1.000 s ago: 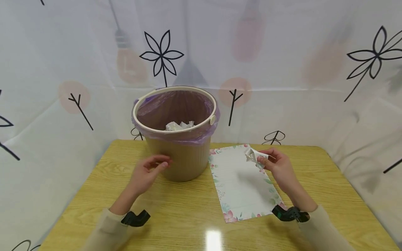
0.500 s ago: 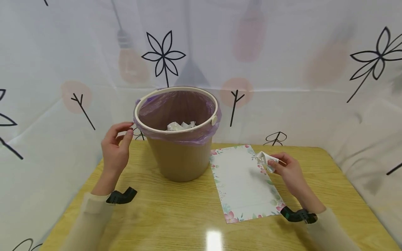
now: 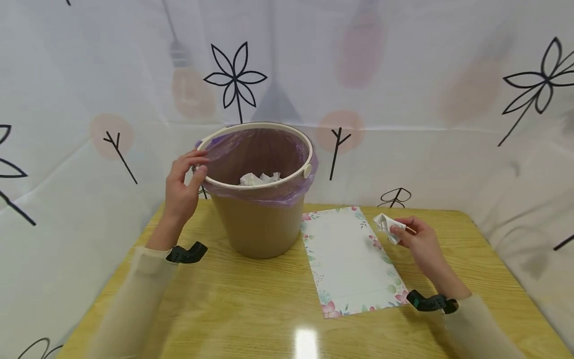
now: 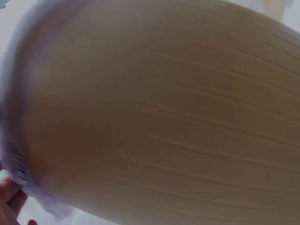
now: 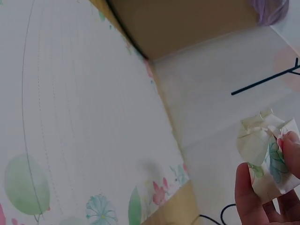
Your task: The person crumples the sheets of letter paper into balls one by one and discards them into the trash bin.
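Observation:
A brown trash bin (image 3: 260, 229) with a cream rim and a purple plastic liner (image 3: 282, 197) stands upright on the table. My left hand (image 3: 181, 192) grips the bin's left rim, fingers over the top and thumb on the near side. The left wrist view is filled by the bin's ribbed wall (image 4: 164, 117), with a few fingers (image 4: 8, 194) at the liner's edge. Between thumb and fingers, my right hand (image 3: 425, 244) pinches a crumpled piece of paper (image 3: 389, 228), floral-printed in the right wrist view. White crumpled paper (image 3: 257, 179) lies inside the bin.
A flat sheet of floral-bordered paper (image 3: 350, 264) lies on the wooden table (image 3: 251, 304), right of the bin and left of my right hand. Behind and beside the table hangs a white patterned cloth (image 3: 399, 164).
From beside the bin's lower wall, my left hand has gone left and up, then onto the rim. My right hand has drifted right with the crumpled paper, off the flat sheet.

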The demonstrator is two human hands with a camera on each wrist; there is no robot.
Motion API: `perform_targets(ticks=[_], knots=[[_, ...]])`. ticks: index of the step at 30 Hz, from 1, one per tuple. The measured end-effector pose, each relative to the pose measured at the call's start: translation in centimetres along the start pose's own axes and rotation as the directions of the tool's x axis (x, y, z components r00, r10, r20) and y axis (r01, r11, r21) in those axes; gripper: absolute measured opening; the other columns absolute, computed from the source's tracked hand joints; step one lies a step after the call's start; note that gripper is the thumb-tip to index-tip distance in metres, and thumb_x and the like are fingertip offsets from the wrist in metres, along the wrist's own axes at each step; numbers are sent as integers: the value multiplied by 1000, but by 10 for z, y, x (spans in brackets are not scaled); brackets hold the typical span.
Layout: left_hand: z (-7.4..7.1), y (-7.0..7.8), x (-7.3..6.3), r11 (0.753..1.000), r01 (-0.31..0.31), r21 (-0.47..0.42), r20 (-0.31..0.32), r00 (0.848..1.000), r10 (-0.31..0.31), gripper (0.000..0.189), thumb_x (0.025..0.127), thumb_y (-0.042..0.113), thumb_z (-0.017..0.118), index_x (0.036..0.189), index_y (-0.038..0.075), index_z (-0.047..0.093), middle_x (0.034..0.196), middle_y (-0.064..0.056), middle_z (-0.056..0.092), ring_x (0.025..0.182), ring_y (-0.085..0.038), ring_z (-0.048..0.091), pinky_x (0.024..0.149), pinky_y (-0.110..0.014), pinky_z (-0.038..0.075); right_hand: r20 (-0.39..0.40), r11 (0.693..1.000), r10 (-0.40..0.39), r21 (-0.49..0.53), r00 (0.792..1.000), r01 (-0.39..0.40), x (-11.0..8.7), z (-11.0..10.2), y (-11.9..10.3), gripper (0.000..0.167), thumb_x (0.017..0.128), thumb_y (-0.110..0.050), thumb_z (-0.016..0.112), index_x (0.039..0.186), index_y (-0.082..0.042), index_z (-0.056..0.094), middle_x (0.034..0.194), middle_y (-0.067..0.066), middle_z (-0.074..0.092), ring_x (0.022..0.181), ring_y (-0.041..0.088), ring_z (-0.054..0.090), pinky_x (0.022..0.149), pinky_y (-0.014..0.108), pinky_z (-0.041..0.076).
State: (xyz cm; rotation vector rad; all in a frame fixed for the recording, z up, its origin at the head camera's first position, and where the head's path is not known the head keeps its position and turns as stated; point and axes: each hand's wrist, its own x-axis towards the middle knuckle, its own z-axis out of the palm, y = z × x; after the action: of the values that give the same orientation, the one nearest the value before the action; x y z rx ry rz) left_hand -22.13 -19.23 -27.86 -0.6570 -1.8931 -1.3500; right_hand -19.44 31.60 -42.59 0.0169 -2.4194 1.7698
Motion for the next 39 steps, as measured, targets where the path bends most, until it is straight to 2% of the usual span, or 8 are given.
perform_targets(ticks=[3, 7, 11, 16, 26, 33, 39], knots=[[6, -8, -3, 997, 3, -71, -48, 999, -6, 26, 93, 1, 51, 106, -20, 60, 128, -37, 53, 135, -46, 36, 111, -36, 29, 0, 1000, -20, -4, 1000, 20, 5, -2, -4, 38, 100, -19, 63, 124, 8, 51, 117, 5, 53, 94, 5, 60, 78, 22, 56], [14, -14, -5, 988, -27, -150, -116, 993, 9, 27, 93, 2, 50, 104, -21, 57, 125, -41, 50, 135, -48, 34, 115, -38, 26, 0, 997, -75, -7, 997, 75, 12, -2, -14, 34, 100, -18, 62, 122, 6, 52, 116, 5, 53, 95, 5, 60, 77, 22, 56], [22, -17, -6, 981, -70, -181, -173, 984, 39, 27, 92, 2, 48, 101, -23, 56, 120, -42, 51, 134, -50, 35, 116, -41, 25, 10, 992, -127, -13, 992, 127, 19, -2, -26, 30, 100, -17, 62, 119, 4, 52, 114, 1, 55, 95, 6, 61, 76, 22, 56], [29, -20, -6, 973, -97, -209, -227, 973, 48, 28, 91, 2, 47, 99, -24, 55, 115, -40, 52, 132, -52, 36, 117, -42, 24, 26, 985, -174, 7, 984, 174, 30, -2, -44, 27, 100, -14, 62, 117, 4, 53, 112, 1, 56, 95, 10, 61, 76, 22, 56], [30, -20, -8, 975, -116, -189, -263, 963, 63, 30, 90, 4, 45, 97, -23, 53, 114, -41, 51, 131, -52, 36, 116, -41, 25, 42, 975, -220, -8, 975, 220, 48, 0, -81, 25, 100, -16, 63, 117, 0, 55, 116, 3, 56, 99, 16, 59, 78, 21, 55], [33, -20, -8, 971, -121, -206, -276, 959, 61, 28, 92, 3, 44, 97, -23, 51, 114, -40, 51, 131, -53, 34, 116, -42, 24, 61, 977, -207, -33, 976, 209, 57, 4, -105, 34, 100, -17, 62, 123, 5, 51, 122, 8, 53, 102, 20, 57, 80, 21, 55], [35, -20, -8, 971, -133, -201, -280, 957, 73, 28, 92, 3, 42, 98, -23, 51, 114, -42, 49, 131, -54, 33, 117, -42, 23, 83, 970, -236, -48, 968, 240, 62, 6, -126, 31, 99, -14, 62, 122, 4, 52, 123, 7, 54, 100, 19, 58, 78, 21, 55]])
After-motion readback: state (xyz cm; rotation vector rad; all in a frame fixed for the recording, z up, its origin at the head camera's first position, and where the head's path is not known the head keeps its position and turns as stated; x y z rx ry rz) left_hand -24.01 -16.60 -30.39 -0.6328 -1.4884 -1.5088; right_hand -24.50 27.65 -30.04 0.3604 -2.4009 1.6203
